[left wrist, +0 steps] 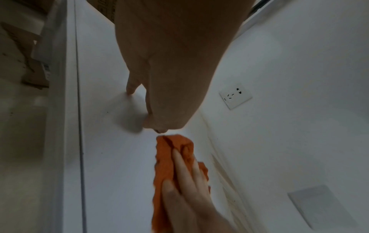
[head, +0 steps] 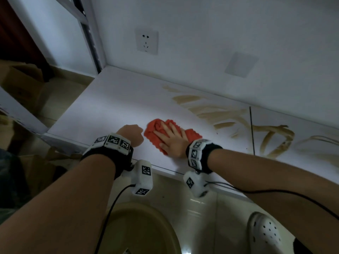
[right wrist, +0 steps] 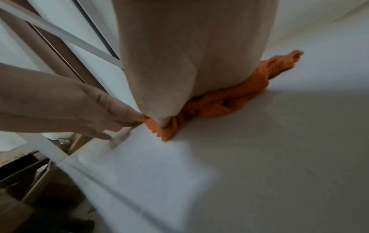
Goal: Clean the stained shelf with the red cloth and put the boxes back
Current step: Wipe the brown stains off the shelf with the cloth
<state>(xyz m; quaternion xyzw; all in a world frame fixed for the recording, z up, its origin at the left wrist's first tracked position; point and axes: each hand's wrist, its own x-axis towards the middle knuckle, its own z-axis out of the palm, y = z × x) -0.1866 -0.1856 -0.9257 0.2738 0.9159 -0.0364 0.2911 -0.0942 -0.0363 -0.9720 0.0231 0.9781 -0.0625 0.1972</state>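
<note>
The red cloth (head: 153,128) lies bunched on the white shelf (head: 110,107), left of the brown smeared stains (head: 211,110). My right hand (head: 170,138) lies flat on top of it with straight, spread fingers pressing it down. The cloth (left wrist: 163,157) and those fingers (left wrist: 185,173) also show in the left wrist view. My left hand (head: 131,134) rests on the bare shelf just left of the cloth, holding nothing. In the right wrist view its fingertips (right wrist: 127,115) reach the cloth's (right wrist: 229,100) near corner. More stains (head: 275,136) lie past a seam to the right.
Cardboard boxes (head: 22,83) sit on the floor to the left, below the shelf. A beige basin (head: 139,226) and a white clog (head: 264,233) are on the floor in front. A wall socket (head: 146,42) and the shelf's metal upright (head: 89,33) stand behind.
</note>
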